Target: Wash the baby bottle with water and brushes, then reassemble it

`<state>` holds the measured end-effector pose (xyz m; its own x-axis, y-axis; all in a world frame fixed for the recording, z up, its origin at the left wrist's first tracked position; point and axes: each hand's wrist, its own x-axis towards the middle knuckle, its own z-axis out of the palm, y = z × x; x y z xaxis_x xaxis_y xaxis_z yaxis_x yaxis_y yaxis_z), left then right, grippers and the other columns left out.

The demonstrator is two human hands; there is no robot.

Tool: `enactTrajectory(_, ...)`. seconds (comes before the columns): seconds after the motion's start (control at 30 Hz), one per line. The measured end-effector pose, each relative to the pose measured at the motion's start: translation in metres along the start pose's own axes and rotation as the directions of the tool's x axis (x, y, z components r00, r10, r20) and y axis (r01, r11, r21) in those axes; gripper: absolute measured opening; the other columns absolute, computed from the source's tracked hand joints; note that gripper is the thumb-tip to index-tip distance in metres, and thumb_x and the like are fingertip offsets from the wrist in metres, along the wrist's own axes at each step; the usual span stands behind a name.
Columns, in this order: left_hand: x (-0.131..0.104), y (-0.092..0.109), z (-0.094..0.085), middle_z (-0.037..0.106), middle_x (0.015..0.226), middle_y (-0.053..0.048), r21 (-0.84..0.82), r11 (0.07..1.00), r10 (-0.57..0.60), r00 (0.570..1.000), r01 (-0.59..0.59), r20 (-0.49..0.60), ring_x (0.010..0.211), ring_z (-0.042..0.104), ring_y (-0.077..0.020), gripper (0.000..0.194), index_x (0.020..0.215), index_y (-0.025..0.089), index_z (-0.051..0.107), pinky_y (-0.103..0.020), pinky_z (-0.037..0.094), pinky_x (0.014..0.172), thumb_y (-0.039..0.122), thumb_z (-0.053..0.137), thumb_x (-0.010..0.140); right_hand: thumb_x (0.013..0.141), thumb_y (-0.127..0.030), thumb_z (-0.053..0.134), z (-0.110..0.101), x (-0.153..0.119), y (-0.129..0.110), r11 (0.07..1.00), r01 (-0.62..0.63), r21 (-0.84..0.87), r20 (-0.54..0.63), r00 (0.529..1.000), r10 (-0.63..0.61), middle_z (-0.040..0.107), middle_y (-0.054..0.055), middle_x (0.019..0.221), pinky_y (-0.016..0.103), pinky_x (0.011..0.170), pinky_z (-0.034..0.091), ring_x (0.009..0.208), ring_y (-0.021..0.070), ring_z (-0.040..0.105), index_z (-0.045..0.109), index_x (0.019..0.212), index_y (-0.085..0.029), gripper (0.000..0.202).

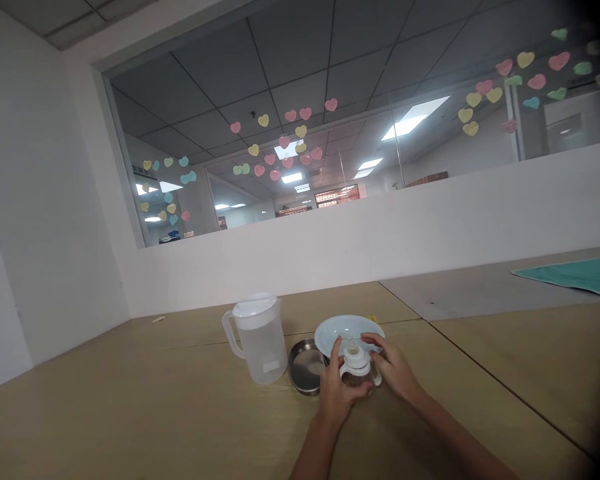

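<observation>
A small baby bottle [356,360] with a white collar, a clear teat and white side handles stands upright between my hands, just in front of a pale blue plate [330,332]. My left hand [336,395] curls round its left side, with the thumb across the lower front and the index finger raised beside the collar. On the other side, my right hand [396,371] has its fingers bent about the collar and right handle. The bottle's lower body is partly hidden by my left hand.
Left of the plate lies a round metal pan [307,367]. Beside it stands a translucent lidded plastic pitcher [263,343]. A teal cloth [575,275] lies at the far right of the table. A small flat wooden piece [159,319] rests near the back left wall.
</observation>
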<state>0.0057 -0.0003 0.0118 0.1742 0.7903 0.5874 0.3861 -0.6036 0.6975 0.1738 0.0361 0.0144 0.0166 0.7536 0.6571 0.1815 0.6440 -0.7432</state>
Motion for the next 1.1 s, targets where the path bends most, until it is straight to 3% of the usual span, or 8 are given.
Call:
enactTrajectory(0.13,0.0,-0.003,0.003,0.065,0.107,-0.004,0.083,0.996,0.04,0.999,-0.041,0.012,0.098,0.059,-0.0177,0.097,0.142,0.018,0.03,-0.026,0.044,0.091,0.022,0.077,0.056,0.085,-0.032,0.036,-0.007,-0.004,0.007,0.943,0.064,-0.326,-0.131,0.985,-0.112,0.063,0.012,0.106,0.045,0.092,0.042,0.101,0.0258,0.057,0.062,0.104,-0.013,0.037)
enactTrajectory(0.3,0.0,-0.003,0.004,0.063,0.111,-0.003,0.08,0.997,0.011,1.0,-0.012,0.004,0.099,0.059,-0.0164,0.097,0.143,0.019,0.027,-0.025,0.045,0.09,0.018,0.074,0.058,0.091,-0.035,0.041,0.0,-0.016,-0.007,0.902,0.313,-0.298,-0.038,0.94,-0.339,0.059,0.009,0.111,0.033,0.086,0.045,0.099,0.0195,0.056,0.054,0.115,-0.018,0.031)
enactTrajectory(0.43,-0.001,0.001,0.004,0.063,0.11,-0.004,0.069,0.997,0.032,0.999,-0.031,-0.007,0.097,0.06,-0.0154,0.09,0.142,0.017,0.029,-0.023,0.046,0.088,0.018,0.071,0.062,0.084,-0.031,0.053,0.004,-0.017,-0.004,0.858,0.412,-0.306,0.016,0.904,-0.428,0.05,0.011,0.124,0.033,0.09,0.045,0.105,0.0197,0.054,0.037,0.131,-0.018,0.051)
enactTrajectory(0.6,-0.002,0.003,0.004,0.062,0.113,-0.006,0.103,0.994,-0.017,1.0,0.018,-0.016,0.105,0.057,-0.0188,0.095,0.14,0.015,0.033,-0.026,0.043,0.095,0.021,0.076,0.056,0.086,-0.034,0.044,-0.01,-0.006,0.002,0.971,0.154,-0.183,-0.2,0.961,-0.19,0.056,0.011,0.115,0.036,0.089,0.044,0.102,0.0216,0.055,0.045,0.123,-0.015,0.042)
enactTrajectory(0.73,-0.001,0.001,0.004,0.062,0.112,-0.007,0.128,0.991,-0.027,1.0,0.028,-0.007,0.102,0.058,-0.0188,0.095,0.141,0.014,0.031,-0.027,0.044,0.092,0.022,0.075,0.056,0.085,-0.049,0.047,-0.011,-0.006,-0.011,0.998,0.061,0.011,0.03,0.998,-0.061,0.061,0.012,0.106,0.035,0.09,0.044,0.099,0.0229,0.057,0.055,0.118,-0.014,0.049)
enactTrajectory(0.87,0.0,-0.001,0.004,0.061,0.114,-0.005,0.096,0.995,-0.013,1.0,0.012,0.011,0.102,0.058,-0.0168,0.094,0.143,0.016,0.027,-0.026,0.045,0.091,0.02,0.071,0.06,0.079,-0.048,0.059,0.001,-0.011,-0.018,0.998,0.059,-0.013,0.248,0.967,-0.054,0.062,0.011,0.108,0.035,0.09,0.044,0.1,0.0244,0.058,0.06,0.11,-0.014,0.045)
enactTrajectory(1.0,0.0,0.0,0.004,0.061,0.114,-0.006,0.121,0.992,-0.048,0.999,0.047,0.008,0.103,0.057,-0.0184,0.095,0.141,0.015,0.03,-0.027,0.043,0.093,0.022,0.074,0.058,0.075,-0.045,0.065,0.004,-0.006,-0.015,0.998,-0.035,0.043,0.031,0.999,0.033,0.062,0.01,0.108,0.034,0.09,0.045,0.101,0.0244,0.058,0.059,0.107,-0.015,0.045)
enactTrajectory(1.1,-0.001,0.001,0.004,0.06,0.113,-0.006,0.121,0.992,-0.042,0.999,0.041,0.013,0.103,0.057,-0.0182,0.096,0.141,0.015,0.03,-0.027,0.042,0.094,0.022,0.076,0.057,0.066,-0.044,0.074,-0.003,0.003,-0.016,0.942,-0.141,0.305,-0.183,0.962,0.203,0.063,0.007,0.099,0.032,0.075,0.051,0.083,0.0213,0.062,0.054,0.11,-0.016,0.056)
